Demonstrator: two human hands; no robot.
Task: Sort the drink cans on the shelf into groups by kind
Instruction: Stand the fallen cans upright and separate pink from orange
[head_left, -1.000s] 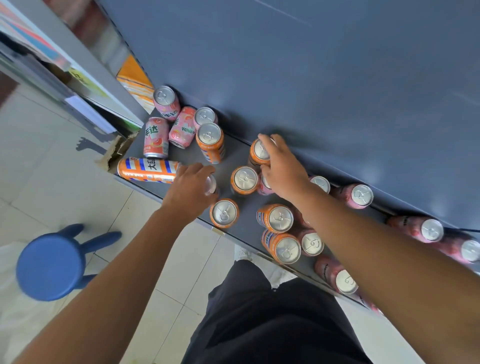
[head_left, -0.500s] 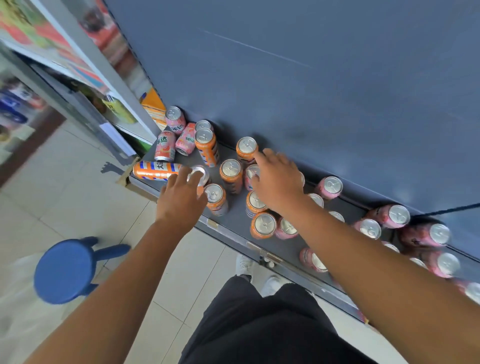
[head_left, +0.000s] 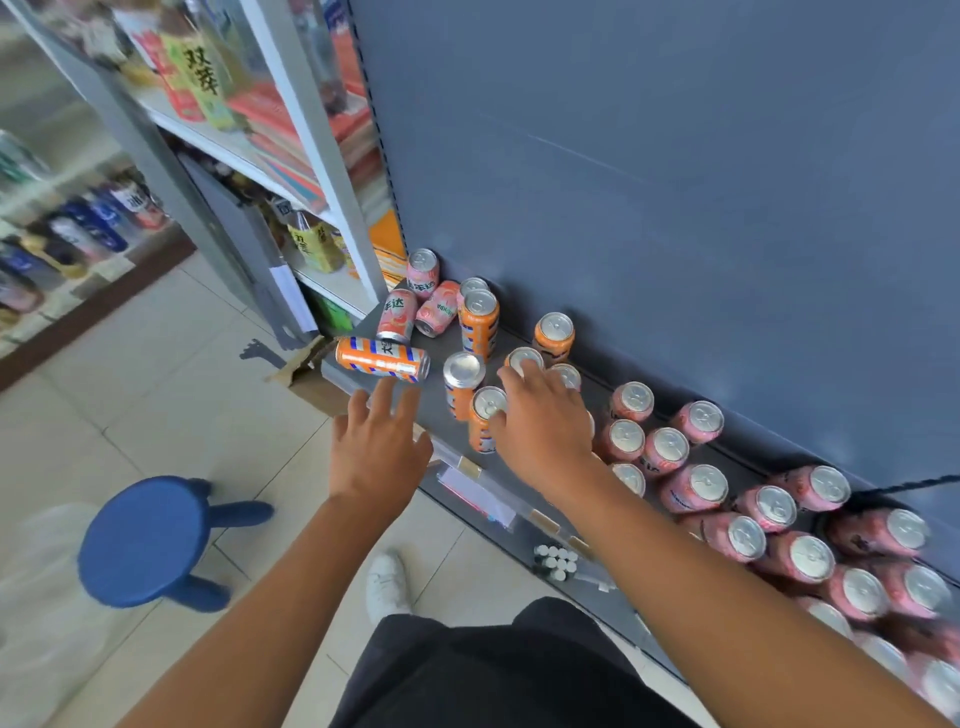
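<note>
Five-plus orange cans (head_left: 478, 325) showed, plus pink cans (head_left: 696, 486) — three left, dozen-plus right. Left grip (head_left: 382, 452) hung spread, empty; right grip (head_left: 543, 426) lay flat atop orange ones, hiding others; blue stool (head_left: 140, 540) nearby.

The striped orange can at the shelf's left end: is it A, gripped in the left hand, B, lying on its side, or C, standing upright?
B: the striped can lies on its side on the shelf, and the left hand is spread open beside it, gripping nothing.
</note>
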